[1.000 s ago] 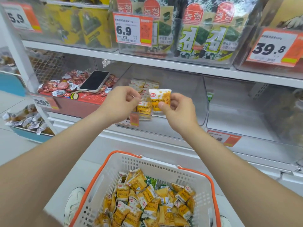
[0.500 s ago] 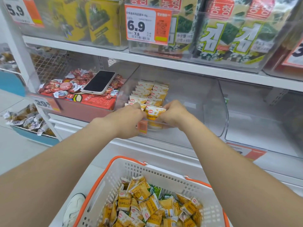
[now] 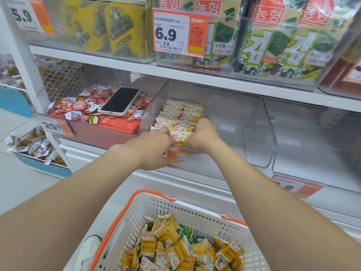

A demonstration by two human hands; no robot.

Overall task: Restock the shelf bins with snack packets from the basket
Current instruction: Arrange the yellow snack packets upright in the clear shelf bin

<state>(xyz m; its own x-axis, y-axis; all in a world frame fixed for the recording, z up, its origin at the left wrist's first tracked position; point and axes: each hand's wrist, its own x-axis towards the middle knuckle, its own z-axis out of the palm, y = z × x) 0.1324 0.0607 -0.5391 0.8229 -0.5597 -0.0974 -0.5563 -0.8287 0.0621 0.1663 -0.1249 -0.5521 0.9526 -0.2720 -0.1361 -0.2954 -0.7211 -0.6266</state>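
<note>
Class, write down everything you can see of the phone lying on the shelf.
The phone is a slim rounded rectangle with a black, unlit screen and an off-white case showing round its edge. It lies face up and askew on the heap of red snack cups in the left bin. Nothing else touches it: the left hand and right hand hold a yellow snack packet in the clear bin to its right.
</note>
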